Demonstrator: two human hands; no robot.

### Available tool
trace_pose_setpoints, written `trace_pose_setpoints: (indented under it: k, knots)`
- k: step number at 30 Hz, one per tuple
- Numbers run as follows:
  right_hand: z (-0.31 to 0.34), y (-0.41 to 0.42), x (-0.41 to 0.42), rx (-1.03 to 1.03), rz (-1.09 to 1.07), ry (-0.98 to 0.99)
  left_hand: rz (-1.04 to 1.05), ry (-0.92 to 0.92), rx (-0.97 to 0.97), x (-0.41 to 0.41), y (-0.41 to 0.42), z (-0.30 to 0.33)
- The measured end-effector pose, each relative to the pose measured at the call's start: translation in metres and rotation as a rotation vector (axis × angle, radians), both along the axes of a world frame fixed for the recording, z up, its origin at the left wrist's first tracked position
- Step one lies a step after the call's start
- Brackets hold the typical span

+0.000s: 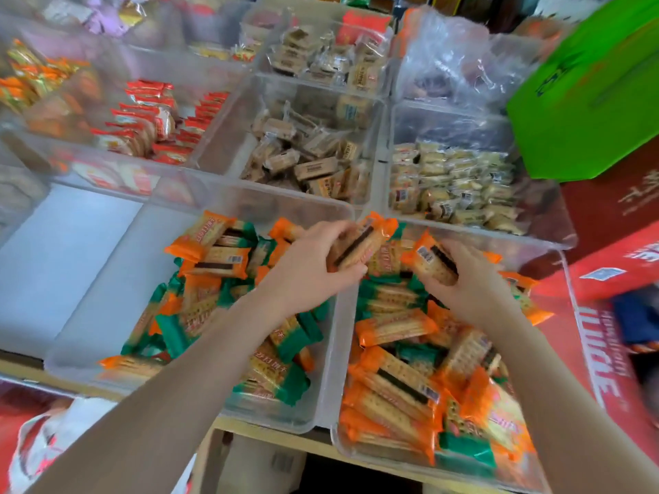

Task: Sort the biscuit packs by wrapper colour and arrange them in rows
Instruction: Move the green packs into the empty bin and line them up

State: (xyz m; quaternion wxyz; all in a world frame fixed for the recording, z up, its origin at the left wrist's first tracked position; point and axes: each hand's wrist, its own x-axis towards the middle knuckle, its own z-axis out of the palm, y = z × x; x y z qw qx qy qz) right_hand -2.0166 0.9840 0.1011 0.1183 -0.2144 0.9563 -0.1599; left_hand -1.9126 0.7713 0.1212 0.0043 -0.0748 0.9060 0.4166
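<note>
Two clear plastic bins stood nearest the person, side by side and touching. Left bin point(331, 351): orange-wrapped and green-wrapped biscuit packs point(214, 258) heaped together toward its right side, its left part bare. Right bin point(574, 315): a fuller jumble of the same two colours, orange packs point(396, 326) mostly on top, green ones point(463, 449) showing between.

Left hand point(313, 269): raised over the wall between the bins, fingers curled round one orange pack point(360, 244) with a dark filling stripe, held tilted. Right hand point(467, 283): over the right bin, fingers wrapped about a second orange pack point(429, 260), barcode side up.

Beyond, a further row of clear bins: red-wrapped packs point(149, 123) stood on edge in rows at left; tan-wrapped packs point(306, 158) loose at centre; pale yellow packs point(453, 180) stacked fairly evenly at right. Farther bins held assorted wrapped snacks, blurred. A green bag point(588, 101) hung at upper right, above red cartons point(613, 222).
</note>
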Motion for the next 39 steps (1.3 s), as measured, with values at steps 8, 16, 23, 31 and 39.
trace_pose_setpoints:
  k: [8, 16, 23, 31, 39]
  knots:
    - [-0.025, 0.066, -0.009, -0.026, -0.059, 0.103, -0.308, -0.169, -0.18, -0.021, 0.066, -0.007]
    - [-0.04, 0.098, -0.025, 0.082, -0.149, -0.01, -0.145, 0.035, -0.341, -0.041, 0.085, -0.025]
    - [-0.038, 0.083, -0.023, 0.076, -0.112, 0.004, 0.103, 0.041, -0.538, -0.065, 0.06, -0.04]
    - [-0.006, 0.074, -0.018, -0.322, -0.022, -0.062, 0.166, -0.052, -0.644, -0.075, 0.051, -0.044]
    - [0.031, 0.04, -0.012, -0.703, -0.036, -0.102, 0.123, 0.142, -0.317, -0.053, 0.048, -0.051]
